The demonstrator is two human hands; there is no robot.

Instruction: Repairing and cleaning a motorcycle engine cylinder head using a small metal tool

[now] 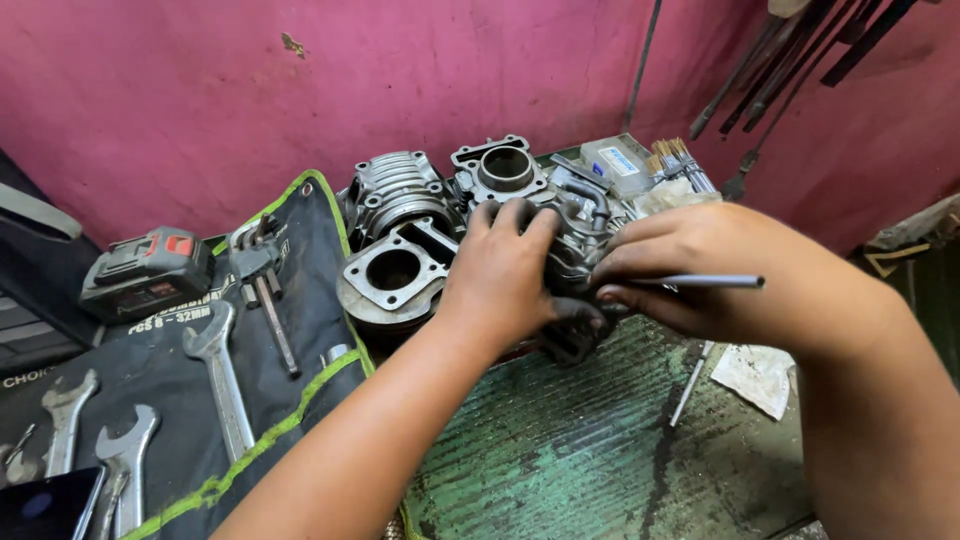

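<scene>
- The left hand (505, 268) lies on top of a dirty engine part (578, 232), fingers spread over it, thumb curled under.
- The right hand (700, 270) pinches a thin metal rod (700, 282) between thumb and fingers, its tip at the engine part.
- Just left of the left hand sit two finned cylinders (395, 235).
- Farther left, wrenches (220, 375) lie on a dark tool roll (300, 330).
- Under both hands is a green bench (590, 450).

- Left hand (505, 275) grips a grimy cylinder head (580, 235) on the green desk (600, 450).
- Right hand (715, 270), just right of the cylinder head, pinches a thin metal rod (705, 282).
- Wrenches (220, 370) lie well left of the cylinder head.
</scene>
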